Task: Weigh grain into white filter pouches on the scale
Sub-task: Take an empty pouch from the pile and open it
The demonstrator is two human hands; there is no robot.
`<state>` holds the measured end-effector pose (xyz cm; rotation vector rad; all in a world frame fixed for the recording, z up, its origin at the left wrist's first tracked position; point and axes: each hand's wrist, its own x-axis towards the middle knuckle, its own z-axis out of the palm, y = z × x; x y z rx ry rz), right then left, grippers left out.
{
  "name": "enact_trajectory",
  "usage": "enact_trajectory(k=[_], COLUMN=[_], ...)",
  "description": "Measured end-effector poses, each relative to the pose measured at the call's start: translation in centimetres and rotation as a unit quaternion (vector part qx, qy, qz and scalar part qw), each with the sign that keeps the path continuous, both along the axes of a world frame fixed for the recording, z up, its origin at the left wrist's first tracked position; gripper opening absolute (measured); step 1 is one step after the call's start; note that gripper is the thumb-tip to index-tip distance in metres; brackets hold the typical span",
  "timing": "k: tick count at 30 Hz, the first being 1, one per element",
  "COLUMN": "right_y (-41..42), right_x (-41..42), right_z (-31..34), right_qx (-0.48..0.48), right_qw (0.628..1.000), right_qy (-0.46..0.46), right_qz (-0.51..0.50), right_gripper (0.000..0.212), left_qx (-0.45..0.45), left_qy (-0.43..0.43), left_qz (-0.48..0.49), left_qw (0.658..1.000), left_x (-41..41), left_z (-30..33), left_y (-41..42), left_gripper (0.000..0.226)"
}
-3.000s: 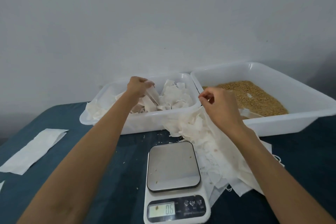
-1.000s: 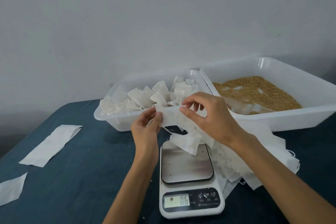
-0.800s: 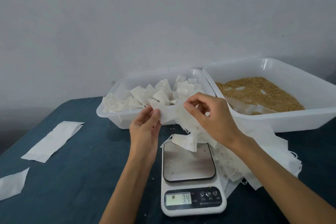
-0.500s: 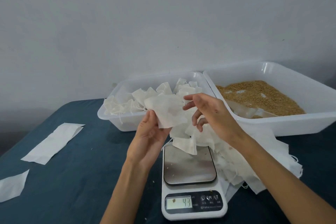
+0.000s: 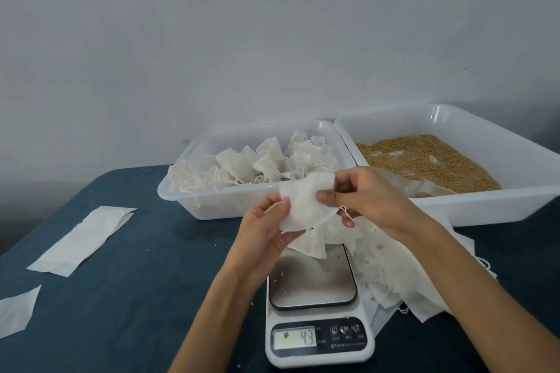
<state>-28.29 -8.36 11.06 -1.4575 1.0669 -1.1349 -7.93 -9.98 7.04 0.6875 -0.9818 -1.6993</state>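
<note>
grip: my left hand and right hand are pinching one thin white filter pouch | risk: loose pouch pile is touching white digital scale, falsifying reading

Scale display reads 43

The lit screen at the front left of the white digital kitchen scale shows the digits "43"; the button symbols beside it and the small print beneath them are too blurred to read
</note>
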Motion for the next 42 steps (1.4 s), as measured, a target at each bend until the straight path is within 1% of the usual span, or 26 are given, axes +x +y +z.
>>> enact_trajectory(k=[1,2,3,4,5,7,8,10,11,13,15,18,20,22,23,25,26,27,29,31,34,36,37,39,40,42], right_y=[0.0,0.1,0.1,0.2,0.2,0.5,0.7,1.1,1.3,1.6,1.8,1.9,1.9,1.8,1.7,1.6,1.5,1.3,1.2,1.2,1.4,1.4,1.4,1.3,1.2,1.1], right_x=[-0.1,-0.1,-0.2,-0.3,-0.3,-0.2,0.0,0.3,0.4,0.2,-0.1,0.1,0.4,0.6,0.6,0.4,0.3,0.2,0.3,0.4,0.7,0.9,0.9,0.8,0.7,0.5], right_z=[0.0,0.0,0.0,-0.1,-0.4,-0.9,-1.0,-1.1,-0.9,-0.6,-0.3,-0.2,-0.3,-0.5,-0.5,-0.6,-0.7,-0.8,-1.1,-1.4,-1.1,-1.0,-1.0,-1.1,-1.2,-1.1], right_qx=[0.008,0.015,0.018,0.014,0.006,-0.013,-0.022,-0.031,-0.032,-0.027,-0.022,-0.014,-0.021,-0.042,-0.058,-0.103,-0.129,-0.151,-0.173,-0.181,-0.158,-0.128,-0.118,-0.111,-0.105,-0.092], right_qw=[1.000,0.999,0.998,0.995,0.992,0.983,0.982,0.987,0.992,0.996,0.998,1.000,0.999,0.998,0.997,0.993,0.990,0.985,0.973,0.966,0.976,0.984,0.984,0.982,0.982,0.986], right_qy=[0.011,0.021,0.037,0.064,0.098,0.151,0.162,0.146,0.123,0.073,0.041,-0.001,-0.024,-0.043,-0.047,-0.028,0.000,0.036,0.111,0.144,0.118,0.100,0.106,0.117,0.113,0.091], right_qz=[-0.014,-0.031,-0.050,-0.069,-0.086,-0.101,-0.094,-0.053,-0.022,0.036,0.050,0.011,-0.008,-0.015,-0.019,-0.042,-0.061,-0.079,-0.101,-0.114,-0.090,-0.075,-0.079,-0.100,-0.108,-0.107], right_gripper=[0.050,0.048,0.044,0.043,0.045,0.048,0.048,0.039,0.029,0.013,0.009,0.021,0.027,0.024,0.022,0.021,0.021,0.020,0.016,0.018,0.008,0.029,0.031,0.021,0.013,0.007], left_qx=[-0.029,-0.075,-0.129,-0.175,-0.203,-0.218,-0.223,-0.242,-0.250,-0.253,-0.251,-0.264,-0.267,-0.255,-0.233,-0.168,-0.146,-0.140,-0.157,-0.178,-0.208,-0.231,-0.240,-0.250,-0.252,-0.254], left_qy=[-0.062,-0.132,-0.186,-0.200,-0.189,-0.150,-0.146,-0.164,-0.171,-0.176,-0.179,-0.198,-0.215,-0.208,-0.187,-0.118,-0.093,-0.086,-0.101,-0.120,-0.137,-0.148,-0.153,-0.161,-0.163,-0.165], left_qz=[0.048,0.119,0.186,0.223,0.228,0.162,0.119,0.052,0.035,0.042,0.069,0.082,0.074,0.063,0.061,0.064,0.067,0.070,0.073,0.074,0.083,0.087,0.090,0.107,0.119,0.138], left_qw=[0.996,0.981,0.956,0.938,0.934,0.951,0.957,0.955,0.952,0.950,0.949,0.940,0.937,0.942,0.952,0.977,0.983,0.984,0.980,0.974,0.965,0.958,0.954,0.949,0.946,0.943], left_x=[-0.3,-0.5,-0.5,-0.4,-0.4,-0.4,-0.6,-1.0,-1.2,-1.2,-0.8,-1.0,-1.2,-1.3,-1.3,-1.1,-1.1,-1.1,-1.2,-1.4,-1.4,-1.4,-1.5,-1.6,-1.6,-1.6], left_z=[-0.3,-0.5,-0.6,-0.6,-0.5,-0.3,-0.2,-0.2,-0.4,-0.7,-0.8,-1.1,-1.3,-1.3,-1.1,-0.6,-0.4,-0.3,-0.4,-0.5,-0.5,-0.5,-0.5,-0.4,-0.4,-0.5], left_y=[0.1,0.1,0.2,0.1,0.3,0.7,0.9,1.3,1.3,1.2,0.9,0.8,0.8,1.0,1.0,1.0,1.0,1.0,1.2,1.4,1.4,1.4,1.5,1.6,1.6,1.4], left_gripper=[0.014,0.016,0.017,0.017,0.019,0.029,0.030,0.026,0.022,0.017,0.013,0.006,0.006,0.005,0.008,0.011,0.013,0.016,0.023,0.027,0.032,0.030,0.028,0.024,0.021,0.014])
